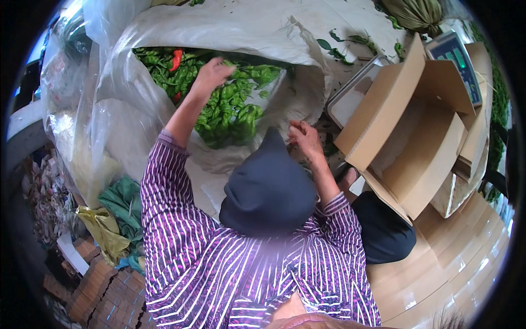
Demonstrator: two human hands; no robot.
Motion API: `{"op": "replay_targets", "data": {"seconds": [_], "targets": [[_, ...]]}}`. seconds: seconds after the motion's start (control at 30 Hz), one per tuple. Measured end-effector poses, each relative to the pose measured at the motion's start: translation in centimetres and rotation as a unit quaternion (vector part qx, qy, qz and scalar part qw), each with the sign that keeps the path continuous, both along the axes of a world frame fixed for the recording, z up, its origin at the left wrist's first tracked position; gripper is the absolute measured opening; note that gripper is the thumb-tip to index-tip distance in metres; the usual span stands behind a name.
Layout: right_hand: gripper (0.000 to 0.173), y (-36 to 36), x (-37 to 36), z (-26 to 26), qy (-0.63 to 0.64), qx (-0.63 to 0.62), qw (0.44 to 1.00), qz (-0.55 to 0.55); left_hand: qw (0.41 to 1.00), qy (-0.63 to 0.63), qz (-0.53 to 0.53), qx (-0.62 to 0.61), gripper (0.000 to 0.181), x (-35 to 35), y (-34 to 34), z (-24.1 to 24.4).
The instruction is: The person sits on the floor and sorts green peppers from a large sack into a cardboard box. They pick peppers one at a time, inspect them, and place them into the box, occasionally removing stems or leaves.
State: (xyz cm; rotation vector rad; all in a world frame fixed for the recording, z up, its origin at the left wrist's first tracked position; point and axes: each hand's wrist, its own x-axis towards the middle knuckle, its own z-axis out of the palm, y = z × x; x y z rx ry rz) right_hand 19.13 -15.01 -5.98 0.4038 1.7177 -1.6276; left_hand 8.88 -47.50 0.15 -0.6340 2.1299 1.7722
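Green peppers [226,107] lie in a heap within the mouth of a large white woven plastic sack [193,24], with a red pepper [176,60] among them at the upper left. Over the upper part of the heap is my left hand [214,75], its fingers blurred; whether it holds a pepper cannot be told. My right hand [305,137] is beside the sack's right side, in front of my dark-clothed knee [269,193], its fingers loosely bent and apart with nothing seen in them.
An open cardboard box [427,152] stands at the right, beside a metal scale platform [353,94] and a scale display [454,61]. Loose leaves and peppers lie on the floor at the upper right. Clear plastic sheeting [70,111] and a green bag [123,205] are on the left.
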Motion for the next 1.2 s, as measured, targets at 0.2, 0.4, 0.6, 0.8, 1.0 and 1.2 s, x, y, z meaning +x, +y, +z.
{"op": "replay_targets", "data": {"seconds": [0.2,0.4,0.6,0.8,1.0,1.2], "targets": [[0.058,-4.6,-7.3,-1.1,0.123,0.013,0.991,-0.054,0.981,0.090,0.070,0.156,0.051,-13.5,-0.2,-7.5],[0.074,-4.1,-10.5,-8.0,0.169,0.111,0.976,-0.083,0.993,-0.003,0.093,-0.067,0.044,-24.2,-3.6,-7.8],[0.072,-6.3,-15.5,-6.5,0.140,0.070,0.982,-0.104,0.989,0.134,0.044,0.050,0.047,-27.1,-6.5,-6.3],[0.068,-4.6,-14.1,-10.3,0.181,0.167,0.969,-0.004,1.000,0.011,-0.014,0.014,0.049,-25.1,-5.4,-6.3],[0.063,-0.6,-12.4,-11.4,0.207,0.245,0.947,0.029,0.934,0.037,-0.274,-0.226,0.052,-18.5,-1.5,-2.6],[0.058,-2.9,-12.2,-8.5,0.123,0.165,0.979,0.003,0.746,0.090,-0.323,-0.576,0.063,-14.9,2.3,-8.1]]}}
